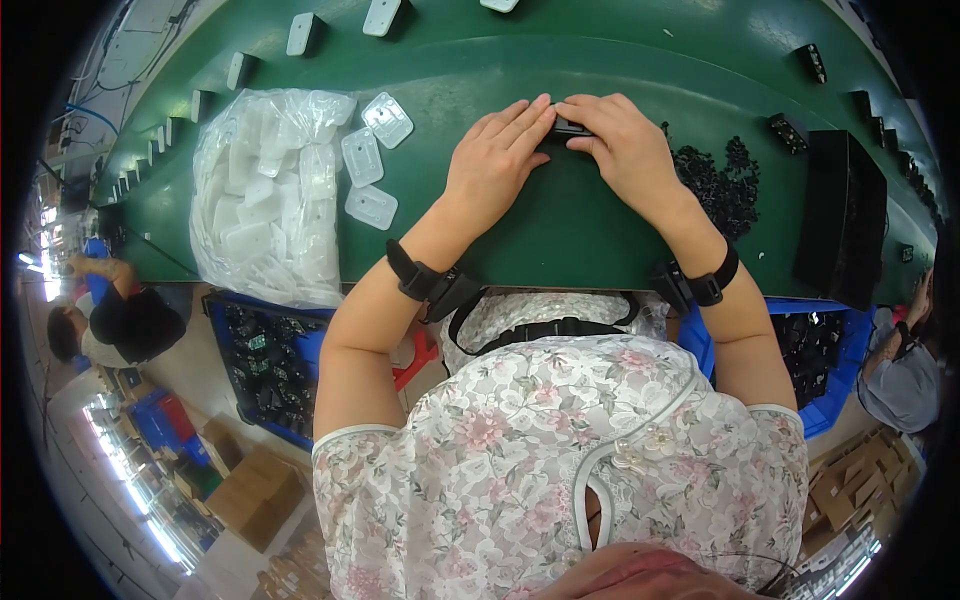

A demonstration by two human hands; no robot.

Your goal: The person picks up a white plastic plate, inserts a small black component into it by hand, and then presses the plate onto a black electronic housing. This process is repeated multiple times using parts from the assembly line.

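A small black rectangular housing (570, 128) is between my two hands on the green tabletop, mostly covered by fingers. My left hand (500, 152) lies over its left end, fingers together and pressed against it. Around the right end, the fingers and thumb of my right hand (628, 145) are closed. Left of my left hand are several loose white plastic covers (371, 207). Beyond them, a clear plastic bag (265, 200) is full of similar white covers. Close to my right wrist is a pile of small black parts (715, 185).
A tall black box (840, 215) stands at the right. Several white-topped black units (302, 35) line the far left of the green table (480, 75), and black housings (790, 133) the right. Blue bins (840, 375) of parts sit below the near edge. Other people (115, 310) are at both sides.
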